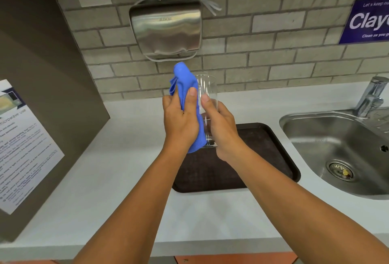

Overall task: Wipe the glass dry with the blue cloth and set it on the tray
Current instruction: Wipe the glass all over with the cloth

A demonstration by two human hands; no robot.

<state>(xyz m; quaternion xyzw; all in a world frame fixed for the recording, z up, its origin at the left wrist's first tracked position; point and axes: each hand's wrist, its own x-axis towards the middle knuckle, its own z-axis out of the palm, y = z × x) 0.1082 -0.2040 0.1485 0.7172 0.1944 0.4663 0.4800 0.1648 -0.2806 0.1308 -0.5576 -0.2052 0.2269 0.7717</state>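
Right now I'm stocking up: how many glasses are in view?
1: the glass, held upright in the right hand above the tray, cloth against its left side. None visible elsewhere.

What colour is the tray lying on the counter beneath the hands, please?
The tray is dark brown with a near-black rim, seen in the head view.

Two bare forearms enter from the bottom edge, long and slim, narrowing toward the wrists. No sleeves show anywhere along them, and neither wrist carries a watch, band or bracelet. The left hand (181, 120) and the right hand (221, 127) are ungloved, and no rings show on the visible fingers (192, 95). The nails that show, one on each hand, are short, plain and unpainted. No marks, tattoos or plasters show on either arm.
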